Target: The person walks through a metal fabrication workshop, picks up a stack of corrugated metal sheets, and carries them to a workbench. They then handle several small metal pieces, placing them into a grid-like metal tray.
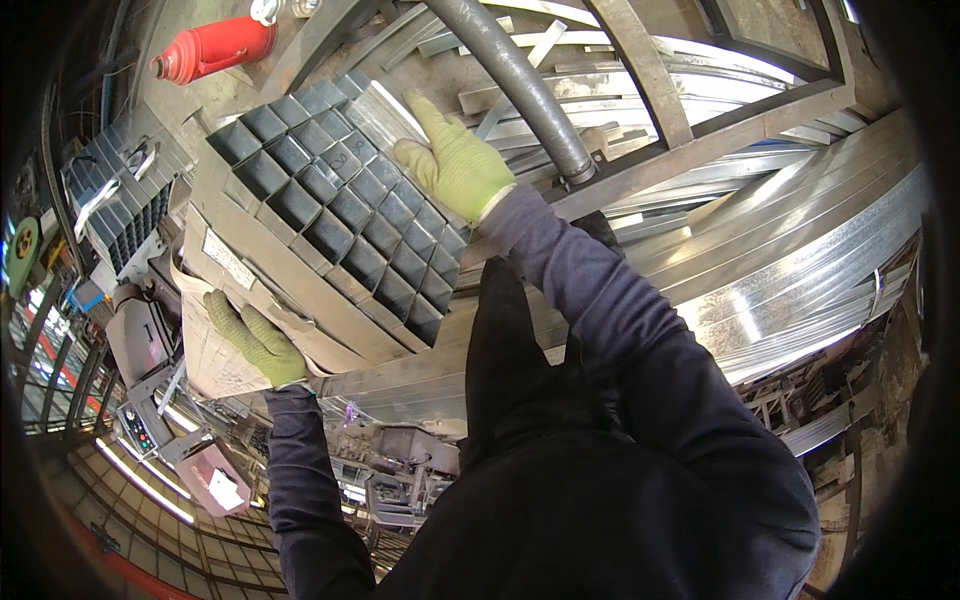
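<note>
A block of square metal tubes (340, 215) stands in front of me, its hollow ends stacked in rows. Brown cardboard (215, 355) covers its near left side. My left hand (258, 345), in a yellow-green knit glove, lies flat on that cardboard with fingers stretched out. At the block's far right edge is my right hand (455, 165), gloved alike, its thumb and forefinger spread. It is beside a short silver metal piece (382, 115) on top of the block; the fingertips come close to it or touch it. Its other fingers are partly hidden.
A red cylinder (215, 50) lies beyond the block. A grey steel post (515, 85) and frame rail (700, 150) rise on the right, near long shiny metal profiles (770, 260). Another tube bundle (130, 200) stands left, by a machine with a control panel (138, 428).
</note>
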A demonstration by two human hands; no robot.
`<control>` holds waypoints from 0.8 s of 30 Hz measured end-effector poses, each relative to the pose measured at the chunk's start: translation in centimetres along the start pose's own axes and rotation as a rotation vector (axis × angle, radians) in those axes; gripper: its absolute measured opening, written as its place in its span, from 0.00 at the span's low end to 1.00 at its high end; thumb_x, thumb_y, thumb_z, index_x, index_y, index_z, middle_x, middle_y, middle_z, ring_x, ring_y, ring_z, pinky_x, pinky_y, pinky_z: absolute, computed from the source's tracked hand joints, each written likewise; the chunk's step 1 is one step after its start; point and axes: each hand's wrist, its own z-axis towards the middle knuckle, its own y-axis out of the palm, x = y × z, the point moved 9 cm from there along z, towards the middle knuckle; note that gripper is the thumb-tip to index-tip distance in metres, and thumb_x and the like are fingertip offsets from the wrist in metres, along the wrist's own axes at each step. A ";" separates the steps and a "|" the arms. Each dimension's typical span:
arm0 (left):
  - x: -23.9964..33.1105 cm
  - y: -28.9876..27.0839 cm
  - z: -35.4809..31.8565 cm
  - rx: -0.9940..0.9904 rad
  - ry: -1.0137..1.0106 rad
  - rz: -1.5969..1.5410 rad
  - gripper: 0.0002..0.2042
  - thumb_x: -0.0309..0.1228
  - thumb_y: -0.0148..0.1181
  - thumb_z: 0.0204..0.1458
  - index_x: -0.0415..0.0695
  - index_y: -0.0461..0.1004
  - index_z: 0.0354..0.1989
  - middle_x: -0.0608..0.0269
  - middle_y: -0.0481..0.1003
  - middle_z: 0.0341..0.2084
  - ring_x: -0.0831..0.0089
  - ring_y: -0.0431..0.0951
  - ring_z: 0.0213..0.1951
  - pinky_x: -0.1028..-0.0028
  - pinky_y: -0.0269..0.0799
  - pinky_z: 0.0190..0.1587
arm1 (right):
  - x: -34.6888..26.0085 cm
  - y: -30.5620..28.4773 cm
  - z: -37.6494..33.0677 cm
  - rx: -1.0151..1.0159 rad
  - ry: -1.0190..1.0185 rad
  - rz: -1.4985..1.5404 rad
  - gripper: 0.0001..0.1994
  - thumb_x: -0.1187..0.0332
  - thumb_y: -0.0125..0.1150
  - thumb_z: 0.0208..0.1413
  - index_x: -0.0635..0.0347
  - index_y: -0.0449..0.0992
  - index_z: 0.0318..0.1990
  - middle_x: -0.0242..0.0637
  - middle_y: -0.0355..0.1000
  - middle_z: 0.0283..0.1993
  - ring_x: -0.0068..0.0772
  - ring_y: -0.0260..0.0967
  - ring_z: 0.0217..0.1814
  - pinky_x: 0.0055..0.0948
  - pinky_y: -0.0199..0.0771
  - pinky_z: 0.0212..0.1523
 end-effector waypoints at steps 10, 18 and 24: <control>1.1 -0.3 0.4 0.043 0.064 0.098 0.26 0.36 0.48 0.73 0.30 0.63 0.72 0.35 0.60 0.74 0.41 0.58 0.77 0.51 0.47 0.79 | -3.4 0.9 -2.6 -0.064 -0.129 0.024 0.37 0.48 0.56 0.71 0.61 0.56 0.78 0.71 0.72 0.62 0.72 0.73 0.62 0.53 0.74 0.63; 1.0 -0.7 0.7 0.055 0.069 0.134 0.24 0.35 0.51 0.72 0.31 0.66 0.70 0.31 0.63 0.71 0.37 0.60 0.75 0.48 0.49 0.77 | -6.3 -0.3 -4.0 -0.054 -0.113 0.043 0.37 0.55 0.59 0.71 0.65 0.55 0.78 0.75 0.69 0.65 0.71 0.72 0.65 0.51 0.73 0.66; 1.2 -0.8 0.9 0.064 0.073 0.118 0.25 0.35 0.52 0.71 0.31 0.66 0.70 0.31 0.63 0.71 0.36 0.60 0.74 0.48 0.51 0.76 | -5.6 -2.3 -7.2 0.187 -0.197 0.436 0.34 0.61 0.60 0.71 0.71 0.58 0.76 0.68 0.68 0.69 0.61 0.69 0.73 0.42 0.68 0.71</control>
